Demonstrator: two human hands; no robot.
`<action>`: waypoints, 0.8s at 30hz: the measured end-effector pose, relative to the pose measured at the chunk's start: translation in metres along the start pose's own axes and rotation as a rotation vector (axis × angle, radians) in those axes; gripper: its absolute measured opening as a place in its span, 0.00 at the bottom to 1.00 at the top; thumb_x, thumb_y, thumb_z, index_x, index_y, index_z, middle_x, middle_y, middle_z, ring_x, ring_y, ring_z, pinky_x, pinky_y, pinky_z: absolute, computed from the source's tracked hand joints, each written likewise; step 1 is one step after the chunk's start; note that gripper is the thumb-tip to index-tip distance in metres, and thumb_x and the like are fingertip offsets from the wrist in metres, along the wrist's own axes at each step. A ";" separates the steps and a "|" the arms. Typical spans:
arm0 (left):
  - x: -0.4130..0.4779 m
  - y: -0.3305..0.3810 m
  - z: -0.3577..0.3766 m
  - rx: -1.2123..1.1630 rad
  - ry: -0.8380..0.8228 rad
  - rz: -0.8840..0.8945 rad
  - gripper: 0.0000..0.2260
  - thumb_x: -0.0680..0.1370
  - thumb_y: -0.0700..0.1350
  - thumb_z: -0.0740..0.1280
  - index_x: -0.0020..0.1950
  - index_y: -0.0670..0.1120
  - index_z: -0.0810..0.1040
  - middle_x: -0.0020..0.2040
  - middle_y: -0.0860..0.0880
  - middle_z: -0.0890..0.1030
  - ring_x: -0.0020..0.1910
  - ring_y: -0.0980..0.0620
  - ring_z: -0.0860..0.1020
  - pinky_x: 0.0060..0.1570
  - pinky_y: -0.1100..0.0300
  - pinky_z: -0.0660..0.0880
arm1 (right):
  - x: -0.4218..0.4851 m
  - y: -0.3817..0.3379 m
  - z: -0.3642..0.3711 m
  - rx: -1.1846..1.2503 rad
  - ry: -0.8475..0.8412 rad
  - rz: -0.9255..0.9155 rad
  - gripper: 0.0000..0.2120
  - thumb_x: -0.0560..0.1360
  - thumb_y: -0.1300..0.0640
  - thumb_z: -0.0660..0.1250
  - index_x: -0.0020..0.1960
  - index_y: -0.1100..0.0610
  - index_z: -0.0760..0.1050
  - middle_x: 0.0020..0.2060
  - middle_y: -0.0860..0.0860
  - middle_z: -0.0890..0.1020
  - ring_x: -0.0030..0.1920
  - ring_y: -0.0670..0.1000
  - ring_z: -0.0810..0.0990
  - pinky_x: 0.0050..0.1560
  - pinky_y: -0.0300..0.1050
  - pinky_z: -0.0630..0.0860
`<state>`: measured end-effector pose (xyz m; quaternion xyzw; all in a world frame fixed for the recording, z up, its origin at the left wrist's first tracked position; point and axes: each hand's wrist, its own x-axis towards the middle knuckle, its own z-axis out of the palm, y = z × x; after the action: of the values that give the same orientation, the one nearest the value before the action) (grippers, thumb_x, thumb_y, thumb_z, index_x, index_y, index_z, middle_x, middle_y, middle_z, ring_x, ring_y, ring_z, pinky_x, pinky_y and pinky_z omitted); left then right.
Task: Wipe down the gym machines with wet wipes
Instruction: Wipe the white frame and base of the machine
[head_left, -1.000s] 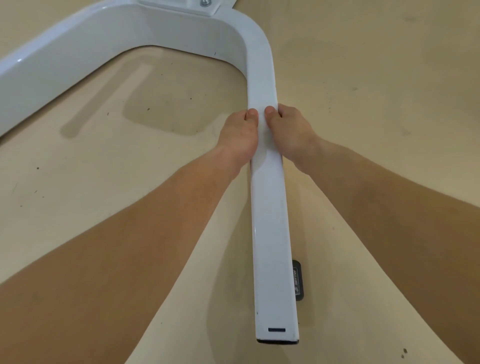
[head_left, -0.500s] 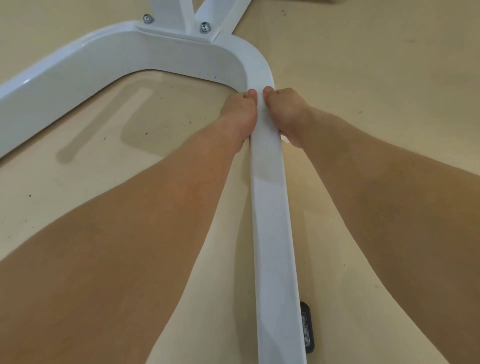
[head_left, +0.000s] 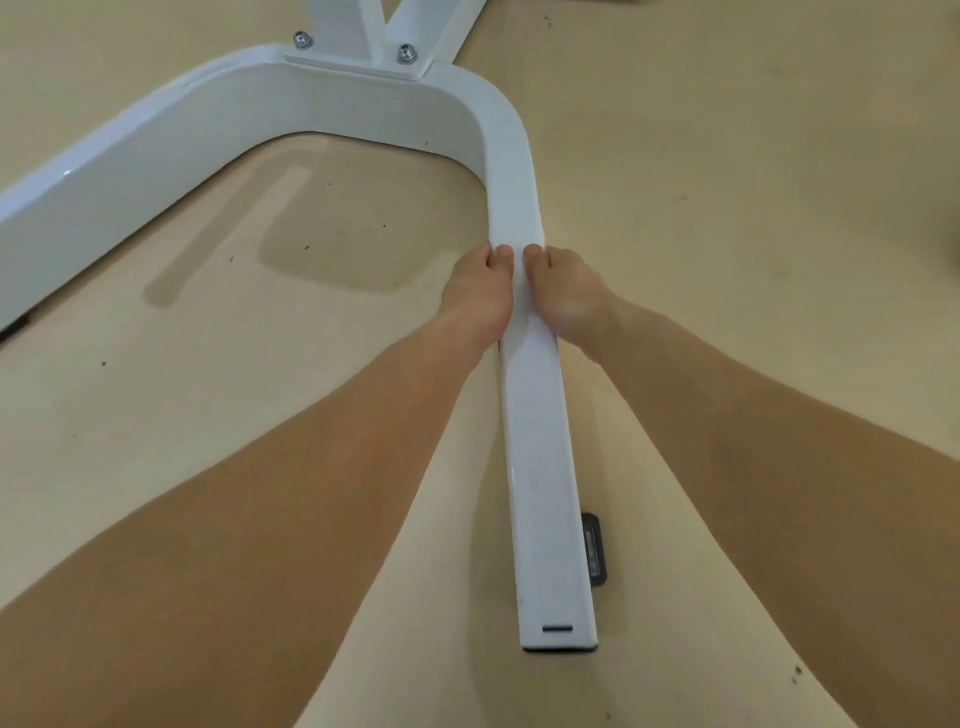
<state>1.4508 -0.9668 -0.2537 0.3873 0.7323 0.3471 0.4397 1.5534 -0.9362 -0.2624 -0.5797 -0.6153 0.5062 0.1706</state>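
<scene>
left hand | right hand | both curl round glossy white square-section frame bar | matte beige floor

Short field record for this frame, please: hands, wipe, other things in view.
scene: white base frame on a tan floor
left hand: grips the frame leg from its left side, thumb on top
right hand: grips the same leg from the right, thumb on top
wipe: cannot be made out against the white leg
other: two bolts on the mounting plate; black foot pad beside the leg's end
</scene>
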 end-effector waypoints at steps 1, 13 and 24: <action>-0.016 -0.005 0.001 -0.013 -0.005 -0.001 0.14 0.85 0.47 0.55 0.59 0.43 0.78 0.54 0.46 0.82 0.54 0.46 0.81 0.61 0.47 0.77 | -0.014 0.007 0.003 0.013 0.004 0.005 0.22 0.86 0.50 0.48 0.62 0.63 0.74 0.59 0.59 0.79 0.58 0.59 0.78 0.63 0.53 0.73; -0.202 -0.061 0.011 -0.054 -0.020 -0.097 0.15 0.85 0.44 0.55 0.67 0.52 0.77 0.56 0.53 0.83 0.55 0.53 0.81 0.58 0.56 0.77 | -0.195 0.058 0.031 0.140 -0.117 0.103 0.18 0.86 0.50 0.48 0.72 0.52 0.64 0.59 0.52 0.79 0.55 0.54 0.78 0.52 0.48 0.75; -0.283 -0.056 0.002 0.324 0.027 -0.223 0.11 0.81 0.39 0.60 0.49 0.45 0.82 0.38 0.52 0.80 0.37 0.51 0.75 0.32 0.72 0.66 | -0.277 0.052 0.011 -0.123 -0.249 0.258 0.10 0.83 0.57 0.56 0.48 0.52 0.75 0.46 0.52 0.75 0.45 0.53 0.72 0.39 0.41 0.66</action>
<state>1.5266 -1.2390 -0.1960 0.3645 0.8229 0.1790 0.3973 1.6475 -1.1956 -0.2052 -0.5960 -0.5819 0.5533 -0.0089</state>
